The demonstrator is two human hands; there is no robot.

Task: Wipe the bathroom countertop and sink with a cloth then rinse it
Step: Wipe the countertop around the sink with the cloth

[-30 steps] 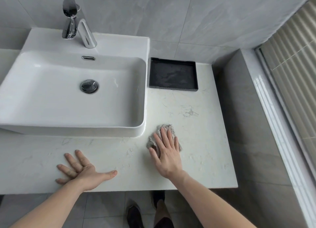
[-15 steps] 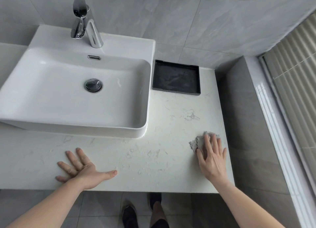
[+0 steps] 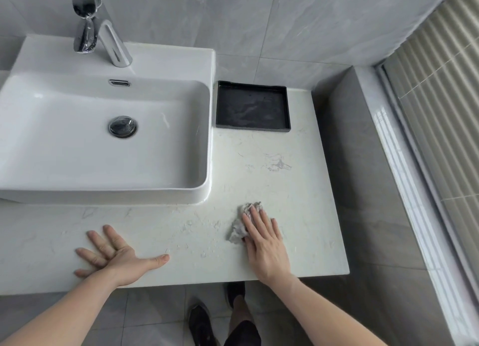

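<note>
Nearest, at about seven o'clock, the left hand (image 3: 114, 253) lies flat on the surface (image 3: 298, 190) with fingers spread and holding nothing, likely a brace while the body leans in; at about five o'clock the right hand (image 3: 264, 239) presses straight fingers down on the crumpled grey cloth (image 3: 239, 227), which bunches out at its ten o'clock side, a hold that suits scrubbing rather than carrying; water beads sit on the stone between the two hands; half a second ago the cloth was out near the surface's right edge, and now it has swept back toward the middle, while the left hand has stayed put; farther, at one o'clock, a black tray (image 3: 252, 109) stands beside the sink (image 3: 77, 164), whose basin looks not yet wiped; the tap (image 3: 114, 45) rises at eleven o'clock.
</note>
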